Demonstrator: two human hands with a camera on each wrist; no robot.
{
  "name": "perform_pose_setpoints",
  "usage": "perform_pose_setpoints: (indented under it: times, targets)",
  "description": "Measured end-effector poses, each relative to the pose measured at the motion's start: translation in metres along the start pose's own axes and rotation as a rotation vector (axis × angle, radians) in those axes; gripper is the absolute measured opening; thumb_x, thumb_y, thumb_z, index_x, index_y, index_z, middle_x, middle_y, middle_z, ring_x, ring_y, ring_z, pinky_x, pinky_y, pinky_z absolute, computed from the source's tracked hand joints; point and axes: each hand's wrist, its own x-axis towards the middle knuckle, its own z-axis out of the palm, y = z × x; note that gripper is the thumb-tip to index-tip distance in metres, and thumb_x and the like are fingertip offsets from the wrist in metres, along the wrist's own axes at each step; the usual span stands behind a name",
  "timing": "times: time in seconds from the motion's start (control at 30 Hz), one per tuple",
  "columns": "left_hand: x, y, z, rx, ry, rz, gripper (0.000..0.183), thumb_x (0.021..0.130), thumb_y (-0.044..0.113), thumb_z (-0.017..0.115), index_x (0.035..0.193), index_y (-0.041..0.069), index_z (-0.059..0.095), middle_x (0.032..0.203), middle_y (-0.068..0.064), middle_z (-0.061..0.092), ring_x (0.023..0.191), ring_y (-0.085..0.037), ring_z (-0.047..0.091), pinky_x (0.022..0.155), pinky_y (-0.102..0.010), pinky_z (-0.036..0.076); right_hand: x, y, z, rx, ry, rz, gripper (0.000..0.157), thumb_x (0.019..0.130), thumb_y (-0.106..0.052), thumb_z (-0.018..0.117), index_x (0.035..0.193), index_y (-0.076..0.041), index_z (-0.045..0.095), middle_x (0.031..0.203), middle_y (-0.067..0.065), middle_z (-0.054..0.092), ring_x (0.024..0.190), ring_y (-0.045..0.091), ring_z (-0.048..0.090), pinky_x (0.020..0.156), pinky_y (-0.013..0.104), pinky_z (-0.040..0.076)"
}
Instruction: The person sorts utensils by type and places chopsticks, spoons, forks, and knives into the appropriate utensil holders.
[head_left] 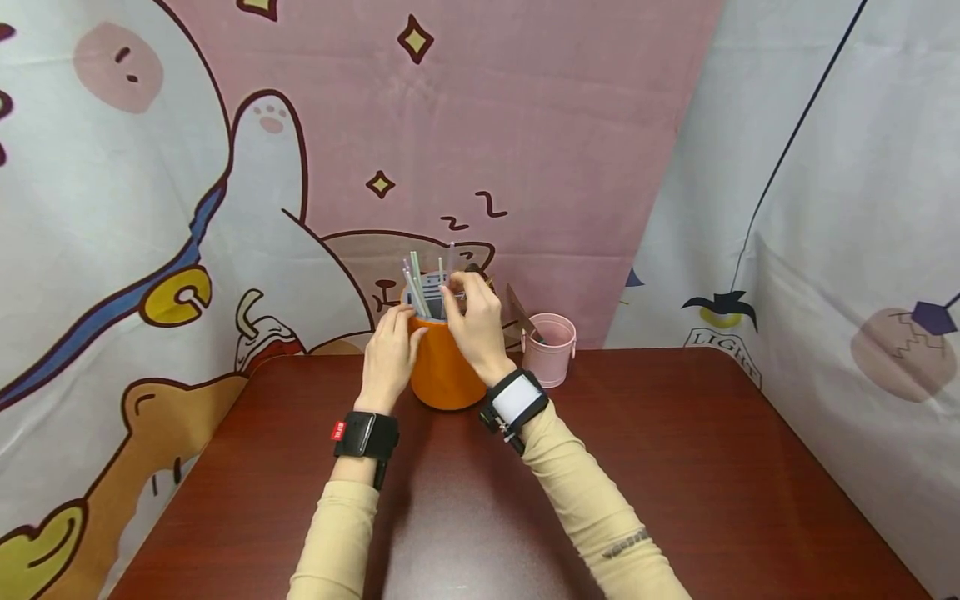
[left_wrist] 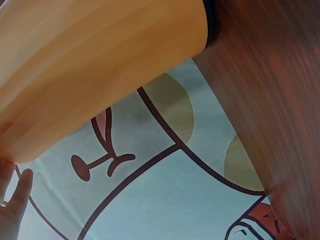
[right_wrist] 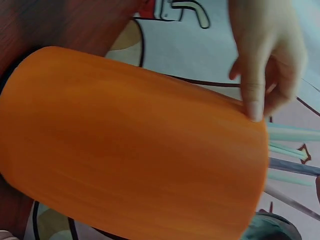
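Observation:
A tall orange bin [head_left: 448, 367] stands upright near the table's back edge, its wall filling much of both wrist views. Several pale straws [head_left: 417, 287] in green and purple rise out of its top. At the left of the rim, my left hand [head_left: 388, 350] grips the bin, thumb against the outer wall in the right wrist view. Over the opening, my right hand [head_left: 476, 321] pinches a thin purple straw [head_left: 451, 257] between thumb and fingers; its lower part is hidden. A dark rounded item [right_wrist: 272, 227] shows past the rim in the right wrist view.
A small pink bucket [head_left: 550, 354] with a brown flat piece [head_left: 519, 308] leaning out of it stands to the right of the bin. The reddish-brown table [head_left: 675, 467] meets a printed cloth backdrop [head_left: 570, 142] behind and at both sides.

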Motion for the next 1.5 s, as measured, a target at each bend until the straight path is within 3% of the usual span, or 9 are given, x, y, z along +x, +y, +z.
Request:
perform_pose_setpoints:
  times: [0.37, 0.73, 0.93, 1.17, 1.5]
  targets:
    - [-0.001, 0.0, 0.001, -0.001, -0.022, -0.015, 0.031, 0.092, 0.019, 0.062, 0.112, -0.004, 0.057, 0.119, -0.017, 0.058, 0.109, -0.033, 0.059, 0.087, -0.044, 0.053, -0.016, 0.004, 0.019, -0.23, -0.164, 0.033, 0.013, 0.091, -0.011, 0.062, 0.098, -0.001, 0.063, 0.091, 0.011, 0.068, 0.082, 0.02, 0.068, 0.07, 0.028, 0.056]
    - [0.0, 0.001, 0.002, -0.001, -0.051, -0.037, 0.033, 0.093, 0.022, 0.06, 0.115, -0.003, 0.056, 0.121, -0.016, 0.057, 0.112, -0.033, 0.058, 0.087, -0.045, 0.052, -0.019, 0.007, 0.023, -0.295, -0.216, 0.06, 0.01, 0.091, -0.012, 0.063, 0.095, -0.003, 0.064, 0.087, 0.008, 0.07, 0.077, 0.021, 0.069, 0.067, 0.031, 0.056]
    - [0.0, 0.002, 0.002, 0.004, -0.019, -0.018, 0.032, 0.092, 0.02, 0.062, 0.113, -0.004, 0.057, 0.119, -0.017, 0.058, 0.109, -0.033, 0.059, 0.085, -0.046, 0.053, -0.017, 0.005, 0.022, -0.335, -0.258, 0.084, 0.011, 0.091, -0.014, 0.063, 0.093, -0.004, 0.068, 0.087, 0.009, 0.073, 0.074, 0.021, 0.071, 0.063, 0.03, 0.057]
    - [-0.001, 0.002, 0.003, 0.002, 0.004, -0.005, 0.032, 0.09, 0.018, 0.065, 0.112, -0.004, 0.058, 0.119, -0.016, 0.059, 0.107, -0.033, 0.06, 0.079, -0.047, 0.054, -0.018, 0.003, 0.019, -0.31, -0.258, 0.089, 0.019, 0.091, -0.018, 0.064, 0.096, -0.001, 0.071, 0.088, 0.011, 0.073, 0.076, 0.023, 0.071, 0.066, 0.031, 0.058]
    - [-0.002, -0.001, 0.002, 0.006, -0.001, -0.021, 0.032, 0.091, 0.021, 0.064, 0.112, -0.003, 0.058, 0.119, -0.015, 0.059, 0.108, -0.033, 0.059, 0.081, -0.047, 0.054, -0.025, -0.003, 0.003, -0.258, -0.192, 0.094, 0.02, 0.093, -0.021, 0.061, 0.099, -0.004, 0.07, 0.089, 0.007, 0.069, 0.076, 0.018, 0.067, 0.068, 0.029, 0.055]
